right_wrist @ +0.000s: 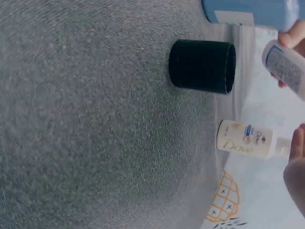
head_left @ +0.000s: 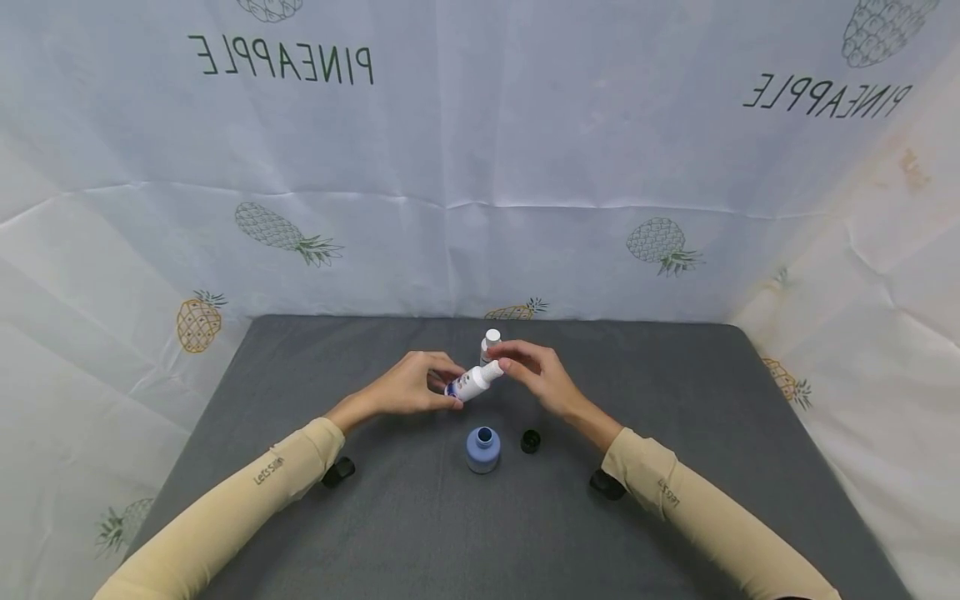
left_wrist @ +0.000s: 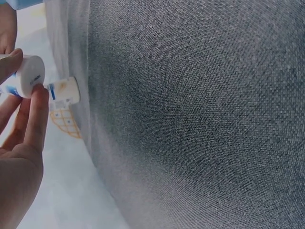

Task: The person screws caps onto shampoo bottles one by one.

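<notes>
My left hand (head_left: 420,383) grips a small white bottle (head_left: 468,384) with a blue and white label, tilted with its white cap (head_left: 492,370) up to the right. In the left wrist view, thumb and fingers pinch the white bottle (left_wrist: 32,76) near its base. My right hand (head_left: 543,379) reaches over from the right, thumb tip at the cap and forefinger raised a little above it, loosely bent. Directly behind stands a white Dove bottle (right_wrist: 245,139), partly hidden by the right fingers in the head view.
A blue bottle (head_left: 482,454) with an uncapped mouth stands nearer on the grey table (head_left: 420,533). Right of it lies a round black cap (head_left: 530,441). A pineapple-print cloth (head_left: 450,250) hangs behind the table. Black wrist cameras sit under both sleeves.
</notes>
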`<state>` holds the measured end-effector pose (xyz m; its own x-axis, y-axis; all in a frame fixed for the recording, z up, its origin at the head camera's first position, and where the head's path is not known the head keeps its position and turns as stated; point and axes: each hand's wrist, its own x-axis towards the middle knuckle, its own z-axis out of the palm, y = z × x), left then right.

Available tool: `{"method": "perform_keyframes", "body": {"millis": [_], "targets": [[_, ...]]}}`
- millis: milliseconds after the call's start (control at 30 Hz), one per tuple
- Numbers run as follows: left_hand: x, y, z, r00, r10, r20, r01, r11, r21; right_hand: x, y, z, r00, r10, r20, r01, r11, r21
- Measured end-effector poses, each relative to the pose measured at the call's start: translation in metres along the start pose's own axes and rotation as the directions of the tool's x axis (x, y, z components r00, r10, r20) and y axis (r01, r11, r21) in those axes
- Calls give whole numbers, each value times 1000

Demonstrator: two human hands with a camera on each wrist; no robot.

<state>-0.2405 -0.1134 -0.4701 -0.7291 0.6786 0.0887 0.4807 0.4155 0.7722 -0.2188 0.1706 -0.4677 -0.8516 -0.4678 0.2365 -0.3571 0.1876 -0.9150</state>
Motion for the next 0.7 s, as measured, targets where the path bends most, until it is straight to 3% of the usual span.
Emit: {"method": "perform_keyframes", "body": {"millis": [100, 233, 367, 700], "targets": [[0, 0, 0, 1000, -2, 3, 2, 1000, -15, 1, 2, -4, 997, -49, 52, 41, 989, 142], [-1, 1, -1, 1000, 0, 12, 0, 1000, -25, 1, 3, -5, 990, -88, 109, 63, 975, 211], [-1, 2, -4, 1000, 1, 15, -1, 1000, -27, 3, 4, -4, 989, -81, 122, 58, 981, 184], [-3, 8, -5, 1000, 4, 17, -4, 1000, -5, 3, 2, -1, 998, -27, 52, 22, 996, 85]]}}
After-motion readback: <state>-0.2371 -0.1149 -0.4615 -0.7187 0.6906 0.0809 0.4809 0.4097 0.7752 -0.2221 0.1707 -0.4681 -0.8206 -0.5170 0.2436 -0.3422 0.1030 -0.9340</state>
